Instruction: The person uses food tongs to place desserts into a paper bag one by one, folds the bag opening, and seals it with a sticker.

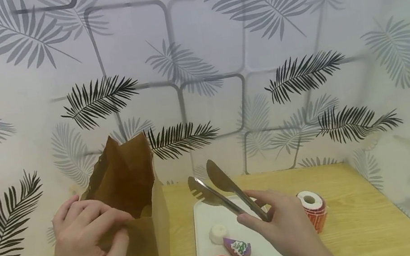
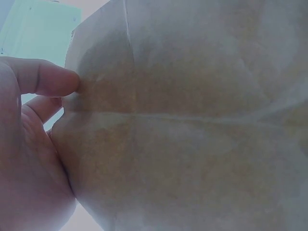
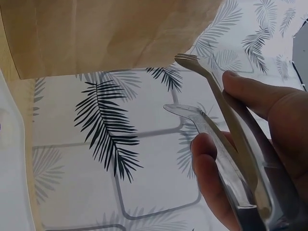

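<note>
Your left hand (image 1: 86, 240) pinches rim of brown paper bag (image 1: 139, 222), upright at table's left. Your right hand (image 1: 283, 224) grips metal tongs (image 1: 221, 189), tips apart, empty, above white tray (image 1: 200, 220) holding 4 toy pastries.

You've got nothing legible here: no words, brands or numbers anywhere. The orange roll (image 1: 313, 209) at lower right of the head view carries printed marks, but they're too small to read, and the brown paper bag (image 1: 139, 222) shows blank.
</note>
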Tool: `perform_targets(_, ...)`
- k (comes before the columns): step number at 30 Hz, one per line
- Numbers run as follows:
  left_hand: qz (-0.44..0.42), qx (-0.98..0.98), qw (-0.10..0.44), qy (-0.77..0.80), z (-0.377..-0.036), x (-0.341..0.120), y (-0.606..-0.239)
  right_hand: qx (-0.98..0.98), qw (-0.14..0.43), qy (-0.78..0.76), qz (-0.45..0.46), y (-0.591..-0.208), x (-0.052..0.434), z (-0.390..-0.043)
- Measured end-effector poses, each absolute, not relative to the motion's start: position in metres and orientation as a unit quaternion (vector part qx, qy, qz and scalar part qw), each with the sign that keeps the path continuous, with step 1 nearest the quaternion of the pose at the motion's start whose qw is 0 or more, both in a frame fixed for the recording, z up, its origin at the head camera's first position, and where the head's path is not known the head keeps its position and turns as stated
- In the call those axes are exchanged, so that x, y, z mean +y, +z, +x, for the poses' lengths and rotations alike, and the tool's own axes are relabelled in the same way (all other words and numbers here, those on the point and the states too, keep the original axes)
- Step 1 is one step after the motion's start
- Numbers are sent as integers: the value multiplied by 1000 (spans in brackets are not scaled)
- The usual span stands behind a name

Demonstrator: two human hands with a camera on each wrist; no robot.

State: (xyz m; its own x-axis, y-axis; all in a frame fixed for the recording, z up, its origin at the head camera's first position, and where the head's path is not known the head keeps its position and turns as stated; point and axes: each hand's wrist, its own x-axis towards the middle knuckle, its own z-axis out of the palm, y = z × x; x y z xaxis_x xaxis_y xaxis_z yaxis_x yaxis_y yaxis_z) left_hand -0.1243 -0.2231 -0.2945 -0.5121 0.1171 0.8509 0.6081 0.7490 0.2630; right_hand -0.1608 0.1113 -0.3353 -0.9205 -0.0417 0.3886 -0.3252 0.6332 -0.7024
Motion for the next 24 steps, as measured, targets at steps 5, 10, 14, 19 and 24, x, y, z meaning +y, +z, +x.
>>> perform_targets(5,-220,-824,443,-277,-125,-223,-295,-896,160,404,89,-338,114,-164)
perform_targets(10,-220,-825,442,-276,-125,-223,-295,-907,142,389,80,-344,117,-171)
perform_targets(14,-227,-816,455,-276,-125,-223,-295,-918,148,358,83,-351,119,-177)
perform_targets(19,-240,-803,471,-276,-125,-221,-294,-926,154,333,86,-357,119,-183)
perform_targets(24,-237,-807,464,-277,-125,-222,-294,-930,126,337,78,-360,118,-186)
